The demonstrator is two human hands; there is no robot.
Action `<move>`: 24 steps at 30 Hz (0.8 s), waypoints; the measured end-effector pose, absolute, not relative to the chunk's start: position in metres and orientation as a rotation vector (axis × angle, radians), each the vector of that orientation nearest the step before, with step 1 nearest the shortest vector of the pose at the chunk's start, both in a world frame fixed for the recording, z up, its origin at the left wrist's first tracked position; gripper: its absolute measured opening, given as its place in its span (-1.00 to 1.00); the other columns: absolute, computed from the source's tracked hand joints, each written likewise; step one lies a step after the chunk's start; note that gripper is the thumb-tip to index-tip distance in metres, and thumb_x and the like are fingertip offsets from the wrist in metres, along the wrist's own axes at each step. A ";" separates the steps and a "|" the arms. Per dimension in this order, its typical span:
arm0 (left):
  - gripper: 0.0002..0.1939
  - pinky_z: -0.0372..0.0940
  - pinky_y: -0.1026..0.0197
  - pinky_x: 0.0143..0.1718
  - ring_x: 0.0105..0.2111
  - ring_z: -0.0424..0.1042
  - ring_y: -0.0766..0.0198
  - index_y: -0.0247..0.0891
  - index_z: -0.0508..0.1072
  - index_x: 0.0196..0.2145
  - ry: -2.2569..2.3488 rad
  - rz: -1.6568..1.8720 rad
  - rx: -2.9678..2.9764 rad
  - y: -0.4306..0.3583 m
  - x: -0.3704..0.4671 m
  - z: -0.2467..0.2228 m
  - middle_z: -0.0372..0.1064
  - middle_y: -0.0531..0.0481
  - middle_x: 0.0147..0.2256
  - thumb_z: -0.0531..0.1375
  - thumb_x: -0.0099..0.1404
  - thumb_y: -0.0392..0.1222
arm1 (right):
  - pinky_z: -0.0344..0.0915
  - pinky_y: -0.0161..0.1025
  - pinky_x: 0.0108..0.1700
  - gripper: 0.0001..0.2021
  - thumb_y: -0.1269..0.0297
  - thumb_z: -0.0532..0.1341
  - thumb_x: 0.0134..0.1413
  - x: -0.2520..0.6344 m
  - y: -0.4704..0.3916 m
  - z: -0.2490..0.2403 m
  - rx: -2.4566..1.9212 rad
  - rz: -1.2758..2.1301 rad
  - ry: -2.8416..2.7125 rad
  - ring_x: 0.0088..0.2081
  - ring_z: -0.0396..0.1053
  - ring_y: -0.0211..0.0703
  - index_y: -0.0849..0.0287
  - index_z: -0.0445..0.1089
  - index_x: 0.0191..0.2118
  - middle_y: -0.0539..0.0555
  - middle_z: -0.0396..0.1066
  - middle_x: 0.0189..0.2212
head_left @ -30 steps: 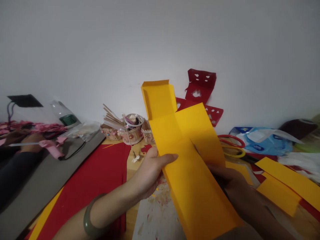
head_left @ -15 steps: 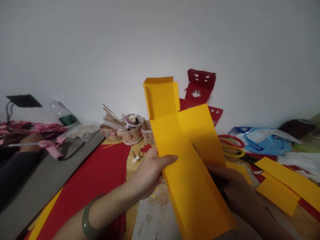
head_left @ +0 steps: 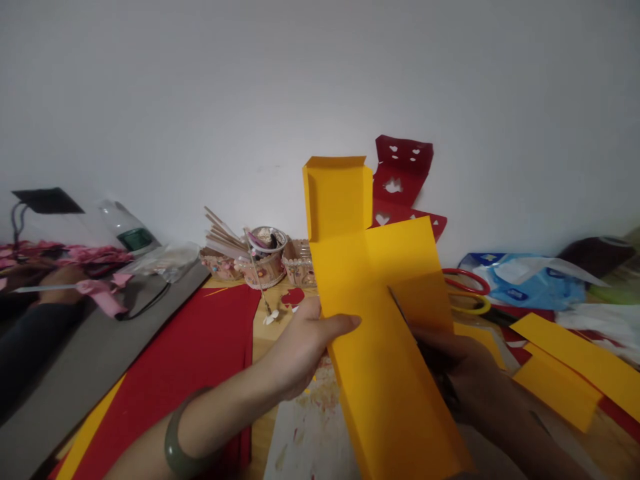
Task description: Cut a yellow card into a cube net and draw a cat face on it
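My left hand [head_left: 305,353], a green bangle on its wrist, pinches the left edge of a yellow sheet of card [head_left: 370,373], thumb on top. The card is held up and tilted, with folded edges, a narrower flap at the top and a wide flap on the right. My right hand [head_left: 475,380] is closed around dark-handled scissors [head_left: 433,363], partly behind the card. Their thin blade shows at a slit between the wide flap and the long lower panel.
Red cut-out card [head_left: 400,177] leans against the wall. Red-and-yellow-handled scissors [head_left: 470,293], a blue tissue pack [head_left: 525,280] and yellow strips [head_left: 575,353] lie right. Decorated pots [head_left: 263,267] stand behind. Red sheets [head_left: 190,360] and a co-worker's hand [head_left: 63,283] with a pink glue gun [head_left: 103,297] are left.
The yellow card has shifted slightly right, with its top flap covering more of the gap to the red cut-out. Both hands keep their hold, and the blade remains at the slit.
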State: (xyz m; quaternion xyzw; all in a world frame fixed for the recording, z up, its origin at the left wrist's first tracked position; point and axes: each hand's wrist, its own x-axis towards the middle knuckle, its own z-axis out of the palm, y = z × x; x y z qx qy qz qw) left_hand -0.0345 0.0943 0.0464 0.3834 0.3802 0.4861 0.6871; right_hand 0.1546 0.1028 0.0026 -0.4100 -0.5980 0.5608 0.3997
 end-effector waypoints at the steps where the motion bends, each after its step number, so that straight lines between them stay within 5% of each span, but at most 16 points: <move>1: -0.79 0.31 0.24 -0.30 -0.39 0.44 0.25 -0.35 0.51 -0.31 0.850 1.085 0.858 0.094 -0.034 0.046 0.50 -0.11 -0.33 0.23 0.03 -0.34 | 0.39 -0.21 -0.18 -0.58 0.53 0.22 -0.22 0.155 0.103 0.002 -1.051 1.423 -1.504 -0.24 0.48 -0.07 -0.17 0.54 -0.26 -0.09 0.54 -0.35; 8: -0.80 0.31 0.25 -0.30 -0.40 0.45 0.27 -0.34 0.52 -0.32 0.842 1.065 0.862 0.095 -0.034 0.046 0.50 -0.08 -0.35 0.24 0.02 -0.33 | 0.39 -0.24 -0.32 -0.60 0.49 0.19 -0.25 0.155 0.102 0.000 -1.146 1.409 -1.476 -0.29 0.48 -0.06 -0.03 0.54 -0.24 -0.01 0.54 -0.37; 14: -0.79 0.31 0.28 -0.32 -0.37 0.46 0.25 -0.34 0.52 -0.31 0.847 1.065 0.849 0.094 -0.034 0.046 0.51 -0.08 -0.36 0.24 0.02 -0.34 | 0.22 -0.38 -0.60 -0.64 0.41 0.13 -0.23 0.155 0.101 0.001 -1.219 1.442 -1.470 -0.57 0.36 -0.22 0.06 0.55 -0.26 -0.04 0.44 -0.59; 24: -0.77 0.31 0.25 -0.29 -0.36 0.47 0.22 -0.34 0.51 -0.29 0.844 1.075 0.845 0.095 -0.034 0.048 0.51 -0.09 -0.32 0.23 0.01 -0.36 | 0.13 -0.37 -0.67 -0.83 0.26 0.23 -0.18 0.154 0.100 0.006 -1.194 1.363 -1.548 -0.66 0.25 -0.22 0.10 0.55 -0.42 -0.10 0.17 -0.80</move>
